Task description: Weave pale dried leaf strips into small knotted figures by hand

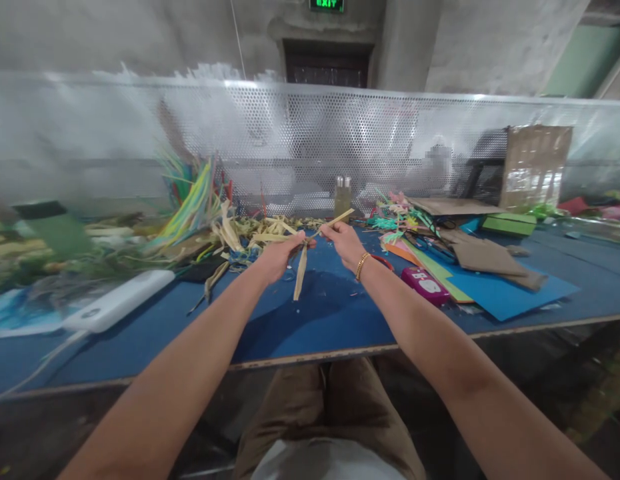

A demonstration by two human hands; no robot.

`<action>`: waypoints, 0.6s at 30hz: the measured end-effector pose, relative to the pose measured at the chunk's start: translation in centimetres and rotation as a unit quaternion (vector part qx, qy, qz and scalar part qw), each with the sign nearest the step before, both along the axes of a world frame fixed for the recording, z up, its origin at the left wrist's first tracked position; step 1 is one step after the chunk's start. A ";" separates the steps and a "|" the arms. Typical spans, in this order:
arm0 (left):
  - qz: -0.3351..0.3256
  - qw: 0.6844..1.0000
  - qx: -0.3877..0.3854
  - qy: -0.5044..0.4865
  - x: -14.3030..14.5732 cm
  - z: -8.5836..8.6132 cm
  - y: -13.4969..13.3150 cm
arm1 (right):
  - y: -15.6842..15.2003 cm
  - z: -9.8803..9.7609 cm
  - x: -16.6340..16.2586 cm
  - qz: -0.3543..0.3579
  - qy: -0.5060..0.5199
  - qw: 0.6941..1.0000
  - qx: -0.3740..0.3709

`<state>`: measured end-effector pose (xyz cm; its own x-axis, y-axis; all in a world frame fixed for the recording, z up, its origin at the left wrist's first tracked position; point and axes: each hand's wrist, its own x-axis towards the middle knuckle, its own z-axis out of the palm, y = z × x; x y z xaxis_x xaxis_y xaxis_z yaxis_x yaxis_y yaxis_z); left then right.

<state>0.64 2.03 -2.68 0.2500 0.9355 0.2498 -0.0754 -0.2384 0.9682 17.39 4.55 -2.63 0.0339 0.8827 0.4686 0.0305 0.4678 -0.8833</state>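
Note:
Above the blue table, my left hand [283, 259] pinches a pale yellow strip [301, 275] that looks like dried husk or raffia. One end of it hangs down below the fingers. My right hand [346, 245], with a gold bracelet at the wrist, is closed on the same strip a little to the right, and a flat end sticks up past its fingertips. Between the hands the strip looks thin and twisted. Just behind them lies a loose heap of similar pale strips [260, 230]. Whether the strip is one piece or several joined, I cannot tell.
A white power strip [121, 300] with a cord lies at left, near bundled coloured strands [193, 203]. At right are a purple box [424, 285], blue sheets [525, 293] and cardboard [485, 253]. A perforated metal screen [310, 133] borders the back, behind small bottles [343, 193].

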 end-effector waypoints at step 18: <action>0.052 0.995 0.050 0.072 -0.2 -0.9 1.0 | -0.7 -1.0 -1.1 0.064 -0.040 0.992 -0.102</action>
